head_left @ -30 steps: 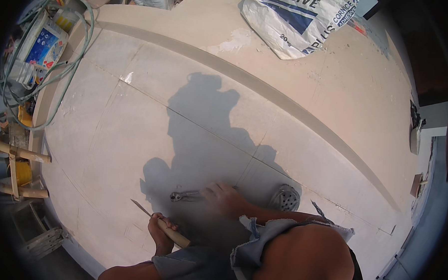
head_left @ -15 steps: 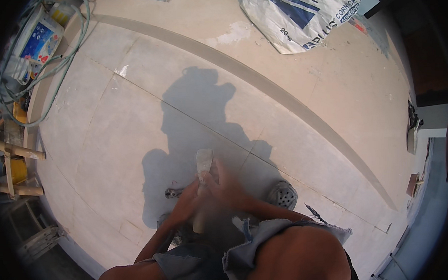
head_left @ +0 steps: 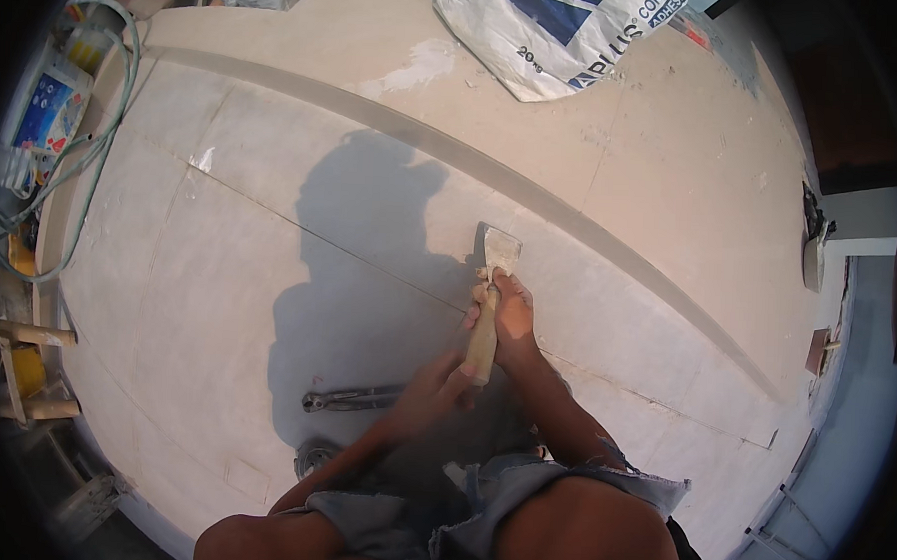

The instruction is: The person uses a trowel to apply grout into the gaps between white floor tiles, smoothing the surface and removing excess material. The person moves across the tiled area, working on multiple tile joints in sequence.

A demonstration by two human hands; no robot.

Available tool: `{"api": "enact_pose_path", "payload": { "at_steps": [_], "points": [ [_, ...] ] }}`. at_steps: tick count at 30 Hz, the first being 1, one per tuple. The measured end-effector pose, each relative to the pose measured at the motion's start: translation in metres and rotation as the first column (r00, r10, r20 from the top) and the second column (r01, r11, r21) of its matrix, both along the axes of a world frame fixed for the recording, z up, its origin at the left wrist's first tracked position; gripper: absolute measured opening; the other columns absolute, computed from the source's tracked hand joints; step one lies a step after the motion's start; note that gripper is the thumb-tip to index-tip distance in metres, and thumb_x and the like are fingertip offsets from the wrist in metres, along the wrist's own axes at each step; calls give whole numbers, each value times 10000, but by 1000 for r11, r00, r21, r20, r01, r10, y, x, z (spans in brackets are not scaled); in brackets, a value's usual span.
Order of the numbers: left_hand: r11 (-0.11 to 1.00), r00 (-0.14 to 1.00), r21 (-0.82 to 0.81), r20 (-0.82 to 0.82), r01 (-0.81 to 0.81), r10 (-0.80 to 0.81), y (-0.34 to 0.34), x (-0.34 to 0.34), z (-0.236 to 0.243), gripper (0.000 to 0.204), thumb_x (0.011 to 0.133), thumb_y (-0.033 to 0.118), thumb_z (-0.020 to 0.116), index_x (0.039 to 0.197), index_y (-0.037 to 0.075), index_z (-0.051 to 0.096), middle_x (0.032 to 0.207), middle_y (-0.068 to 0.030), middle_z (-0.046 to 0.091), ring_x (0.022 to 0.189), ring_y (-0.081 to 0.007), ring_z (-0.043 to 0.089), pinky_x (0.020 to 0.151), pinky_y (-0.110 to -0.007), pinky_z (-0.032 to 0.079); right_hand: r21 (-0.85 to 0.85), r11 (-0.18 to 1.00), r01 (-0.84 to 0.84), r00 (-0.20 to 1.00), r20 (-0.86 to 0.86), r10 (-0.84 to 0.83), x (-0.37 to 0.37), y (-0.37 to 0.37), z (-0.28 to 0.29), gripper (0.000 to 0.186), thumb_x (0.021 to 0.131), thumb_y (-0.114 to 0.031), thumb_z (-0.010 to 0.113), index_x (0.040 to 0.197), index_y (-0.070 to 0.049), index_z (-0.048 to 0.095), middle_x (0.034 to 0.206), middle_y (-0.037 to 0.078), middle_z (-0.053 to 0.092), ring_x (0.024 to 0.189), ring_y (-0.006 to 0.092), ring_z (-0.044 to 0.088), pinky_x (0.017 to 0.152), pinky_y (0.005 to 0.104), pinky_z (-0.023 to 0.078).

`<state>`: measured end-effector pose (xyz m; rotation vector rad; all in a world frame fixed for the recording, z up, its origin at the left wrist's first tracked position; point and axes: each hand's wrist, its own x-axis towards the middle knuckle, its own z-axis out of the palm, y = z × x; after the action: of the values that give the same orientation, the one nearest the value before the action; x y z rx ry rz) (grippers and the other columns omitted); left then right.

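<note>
My right hand (head_left: 512, 318) is closed around a scraper (head_left: 482, 344) with a pale wooden handle, gripping it close to the blade. The wide blade, coated with whitish residue, points away from me. At the handle's lower end is my left hand (head_left: 434, 391), smeared by motion. Its fingertips come up against the handle, but whether they grip it I cannot tell. Beside the left hand, a metal pincer-like tool (head_left: 348, 398) lies on the pale surface (head_left: 207, 300), its far end hidden behind that hand.
Beyond a raised edge (head_left: 454, 160), a white and blue bag (head_left: 539, 34) lies on the higher surface. A coiled green hose (head_left: 99, 155) and a blue-labelled container (head_left: 50, 112) are at the left. Bamboo poles (head_left: 41, 334) jut in below them. A dark line crosses the pale surface.
Both hands and the scraper have moved right and away from me. My right hand now wraps the neck; the left has slid to the handle's end. More of the pincer-like tool shows.
</note>
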<state>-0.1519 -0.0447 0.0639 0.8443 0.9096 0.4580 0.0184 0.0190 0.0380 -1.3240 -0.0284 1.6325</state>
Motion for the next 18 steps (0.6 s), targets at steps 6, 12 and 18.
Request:
{"api": "enact_pose_path", "payload": {
  "at_steps": [6,12,18],
  "points": [
    [990,972,-65,-210,-121,105,-23,-37,-17,498,1148,414,476,1352,-7,648,981,-62,699,835,-129,656,781,-305,541,-101,983,151,987,-30,-155,16,54,-4,227,1096,-229,466,1195,-51,566,881,42,583,652,179,549,559,365,502],
    [882,763,432,-502,-187,408,-85,-102,-38,248,1108,216,586,1132,24,740,762,-20,669,670,-78,607,627,-278,486,-94,993,71,997,0,-71,11,36,17,201,1090,-211,460,1160,-48,555,904,58,561,640,170,536,542,347,488],
    [749,536,627,-717,216,446,-159,-178,-53,186,1047,180,616,1020,30,721,788,-174,703,672,-354,691,622,-433,521,-55,982,178,984,32,-177,38,27,0,191,1088,-184,470,1187,-36,539,879,49,552,608,180,523,520,367,486]
  ]
}}
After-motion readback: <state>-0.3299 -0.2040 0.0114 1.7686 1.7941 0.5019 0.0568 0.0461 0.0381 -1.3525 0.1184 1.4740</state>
